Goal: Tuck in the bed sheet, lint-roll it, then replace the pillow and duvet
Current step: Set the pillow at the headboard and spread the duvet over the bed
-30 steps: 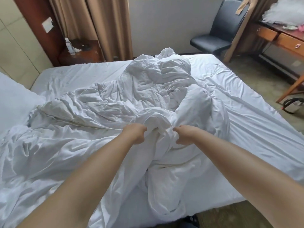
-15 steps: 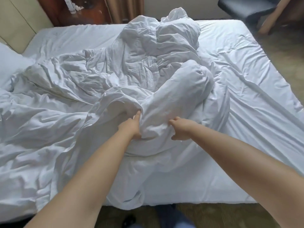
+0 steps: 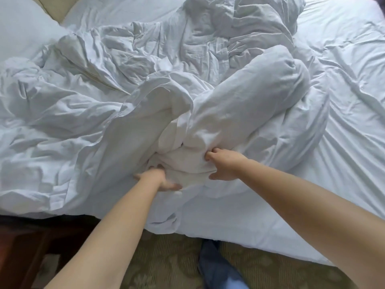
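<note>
Patterned carpet [image 3: 162, 265] runs along the near edge of the bed, with the pillow [image 3: 23, 28] up at the far-left corner. A second ago both hands were bunching the duvet [image 3: 187, 80] higher up; now they've dropped lower. Left hand [image 3: 160, 180] digs under the folds, right hand [image 3: 223, 165] pinches a fold. The heap sits mid-bed on the sheet [image 3: 343, 101], so tucking can't start yet, I reckon.
</note>
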`<state>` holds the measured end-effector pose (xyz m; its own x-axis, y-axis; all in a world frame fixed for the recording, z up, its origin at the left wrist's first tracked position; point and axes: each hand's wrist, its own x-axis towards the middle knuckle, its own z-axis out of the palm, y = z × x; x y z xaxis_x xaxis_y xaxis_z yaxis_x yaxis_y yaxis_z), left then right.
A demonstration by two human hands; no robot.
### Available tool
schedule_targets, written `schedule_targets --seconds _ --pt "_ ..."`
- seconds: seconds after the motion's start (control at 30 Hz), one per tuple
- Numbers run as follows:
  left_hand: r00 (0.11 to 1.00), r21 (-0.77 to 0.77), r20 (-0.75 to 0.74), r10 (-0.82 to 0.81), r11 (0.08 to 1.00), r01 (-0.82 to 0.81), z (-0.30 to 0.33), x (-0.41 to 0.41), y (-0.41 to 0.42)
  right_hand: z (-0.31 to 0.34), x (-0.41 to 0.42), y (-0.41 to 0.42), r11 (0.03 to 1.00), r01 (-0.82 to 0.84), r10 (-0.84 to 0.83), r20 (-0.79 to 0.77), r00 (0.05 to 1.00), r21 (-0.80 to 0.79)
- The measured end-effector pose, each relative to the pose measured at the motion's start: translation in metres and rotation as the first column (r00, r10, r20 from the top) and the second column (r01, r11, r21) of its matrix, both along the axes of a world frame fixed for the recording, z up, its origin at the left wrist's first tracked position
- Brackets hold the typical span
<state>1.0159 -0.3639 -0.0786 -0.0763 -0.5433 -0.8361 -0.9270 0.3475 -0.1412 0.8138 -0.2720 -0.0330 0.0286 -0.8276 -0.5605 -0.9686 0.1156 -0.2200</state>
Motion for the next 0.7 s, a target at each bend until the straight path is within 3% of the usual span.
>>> schedule_targets --seconds 0.07,0.13,0.23,0.6,0.7 --pt "0.999 -0.044 0.0 -0.054 0.998 0.054 -0.007 0.001 0.01 -0.005 -0.002 0.002 1.0 -0.005 0.005 -0.005 1.0 -0.021" --pt "0.99 -0.174 -0.098 -0.104 0.981 0.086 -0.007 -0.001 0.019 -0.006 -0.004 0.006 0.999 -0.013 0.012 -0.017 1.0 -0.03" --pt "0.95 -0.293 -0.309 -0.05 0.955 -0.045 0.011 -0.007 0.036 0.003 -0.008 0.02 0.999 -0.03 0.029 -0.03 0.999 -0.036" --pt "0.813 -0.32 -0.582 -0.009 0.922 -0.218 0.206 -0.062 0.139 0.148 -0.029 0.137 0.985 -0.08 0.069 -0.073 0.995 -0.15" --pt "0.733 -0.282 -0.68 0.02 0.916 -0.286 0.254 -0.09 0.177 0.174 -0.039 0.172 0.985 -0.077 0.064 -0.083 0.994 -0.155"
